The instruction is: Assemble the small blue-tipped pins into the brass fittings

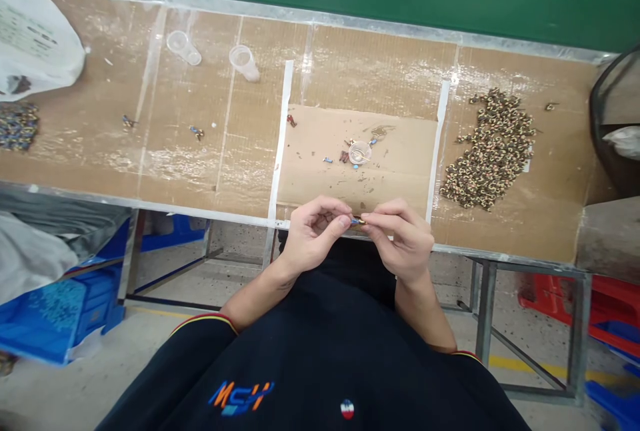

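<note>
At the table's front edge, both my hands pinch one small part [357, 221] with a blue body and a brass-coloured end. My left hand [317, 234] grips the blue side between thumb and fingers. On the brass-coloured end, the fingertips of my right hand [403, 237] are closed. Just beyond them lies a cardboard sheet [310, 184]. A small clear cup [359, 153] rests on it, with a blue piece [327, 160], reddish-brown pieces [344, 157] and wet spots around it. Farther left on the sheet is a dark red piece [291, 121].
To the right spreads a large pile of brass-coloured hooked parts [487, 151]. Two clear plastic cups [244, 62] stand at the back left. At the far left are a pile of blue-and-brass parts [19, 126] and a white bag [40, 31]. A blue crate [55, 311] sits below.
</note>
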A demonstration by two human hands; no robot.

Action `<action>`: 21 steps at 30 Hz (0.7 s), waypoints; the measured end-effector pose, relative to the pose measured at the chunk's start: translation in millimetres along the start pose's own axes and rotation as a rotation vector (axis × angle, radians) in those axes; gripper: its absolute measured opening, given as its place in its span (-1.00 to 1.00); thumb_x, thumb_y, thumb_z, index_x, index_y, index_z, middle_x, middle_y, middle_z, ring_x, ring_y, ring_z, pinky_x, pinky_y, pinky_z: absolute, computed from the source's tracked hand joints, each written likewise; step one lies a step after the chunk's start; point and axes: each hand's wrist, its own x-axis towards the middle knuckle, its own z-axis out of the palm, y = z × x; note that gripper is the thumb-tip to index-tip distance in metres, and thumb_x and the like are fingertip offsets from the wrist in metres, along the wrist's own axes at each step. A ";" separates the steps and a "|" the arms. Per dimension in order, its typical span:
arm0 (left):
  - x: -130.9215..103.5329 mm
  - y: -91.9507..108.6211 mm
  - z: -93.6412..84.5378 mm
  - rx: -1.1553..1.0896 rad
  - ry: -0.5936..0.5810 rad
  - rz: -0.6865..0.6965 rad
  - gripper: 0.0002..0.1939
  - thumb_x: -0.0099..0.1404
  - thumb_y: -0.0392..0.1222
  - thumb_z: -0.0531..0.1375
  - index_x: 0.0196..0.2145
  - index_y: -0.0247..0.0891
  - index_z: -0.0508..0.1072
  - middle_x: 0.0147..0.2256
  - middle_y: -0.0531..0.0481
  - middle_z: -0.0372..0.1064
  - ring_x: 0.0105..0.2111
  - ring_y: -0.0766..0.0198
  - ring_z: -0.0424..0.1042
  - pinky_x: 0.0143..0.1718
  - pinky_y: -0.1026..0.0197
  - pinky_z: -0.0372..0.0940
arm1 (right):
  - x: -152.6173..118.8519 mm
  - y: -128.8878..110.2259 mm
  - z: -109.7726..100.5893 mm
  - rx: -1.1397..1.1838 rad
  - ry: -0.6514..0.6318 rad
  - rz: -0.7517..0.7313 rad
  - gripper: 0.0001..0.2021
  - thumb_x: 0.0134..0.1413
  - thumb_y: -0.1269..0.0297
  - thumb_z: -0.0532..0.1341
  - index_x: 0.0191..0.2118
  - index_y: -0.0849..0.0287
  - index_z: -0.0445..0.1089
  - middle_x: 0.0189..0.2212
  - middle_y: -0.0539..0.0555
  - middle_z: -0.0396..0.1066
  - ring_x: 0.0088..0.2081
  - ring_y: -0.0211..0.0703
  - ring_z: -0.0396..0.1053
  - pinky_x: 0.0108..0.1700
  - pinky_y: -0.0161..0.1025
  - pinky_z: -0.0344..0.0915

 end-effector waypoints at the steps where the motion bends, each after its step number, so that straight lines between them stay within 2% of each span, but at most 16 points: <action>1: 0.4 -1.1 -0.7 0.010 -0.033 0.040 -0.83 0.35 -0.09 0.36 -0.22 -0.25 0.59 -0.35 -0.03 0.60 -0.39 0.32 0.60 -0.31 0.31 0.53 | 0.0 -0.3 -0.4 0.010 0.012 0.034 -0.73 0.18 0.49 0.37 -0.08 -0.03 0.62 -0.37 -0.02 0.49 -0.36 -0.25 0.45 -0.35 -0.28 0.43; 4: 2.7 -4.3 -2.4 0.097 -0.098 0.184 -0.84 0.32 -0.18 0.39 -0.15 -0.24 0.61 -0.30 -0.07 0.63 -0.35 0.30 0.60 -0.27 0.29 0.53 | -0.5 -1.6 -1.1 0.043 0.038 0.122 -0.82 0.20 0.43 0.37 -0.14 0.00 0.63 -0.39 -0.01 0.50 -0.38 -0.25 0.45 -0.37 -0.29 0.42; 9: 6.5 -5.0 -1.9 0.283 -0.069 0.333 -0.91 0.34 -0.32 0.34 -0.19 -0.24 0.60 -0.30 -0.06 0.64 -0.32 0.30 0.60 -0.28 0.29 0.50 | -1.5 -3.0 -0.1 0.080 0.045 0.197 -0.89 0.20 0.37 0.38 -0.21 0.02 0.64 -0.43 -0.02 0.50 -0.43 -0.27 0.42 -0.45 -0.31 0.36; 12: 7.0 -3.0 -1.0 0.298 -0.050 0.346 -0.96 0.34 -0.33 0.33 -0.23 -0.26 0.59 -0.34 -0.05 0.63 -0.36 0.32 0.59 -0.31 0.29 0.49 | -1.4 -1.3 -0.5 0.089 0.033 0.189 -0.89 0.23 0.37 0.35 -0.20 0.03 0.64 -0.41 -0.01 0.51 -0.43 -0.27 0.43 -0.45 -0.31 0.36; 16: 6.8 -1.1 -0.5 0.289 -0.017 0.314 -0.98 0.35 -0.28 0.33 -0.27 -0.26 0.60 -0.37 -0.05 0.62 -0.40 0.32 0.58 -0.36 0.30 0.47 | -1.2 2.6 -3.1 0.077 0.037 0.135 -0.81 0.23 0.40 0.34 -0.07 0.02 0.60 -0.34 0.03 0.53 -0.40 -0.24 0.44 -0.43 -0.29 0.39; 21: 6.3 -1.4 0.4 0.300 -0.014 0.314 -0.97 0.35 -0.27 0.34 -0.28 -0.26 0.60 -0.39 -0.04 0.61 -0.43 0.34 0.54 -0.38 0.31 0.46 | -1.3 2.7 -3.1 0.059 0.002 0.119 -0.86 0.22 0.39 0.36 -0.14 0.03 0.60 -0.35 0.02 0.52 -0.39 -0.24 0.45 -0.43 -0.29 0.39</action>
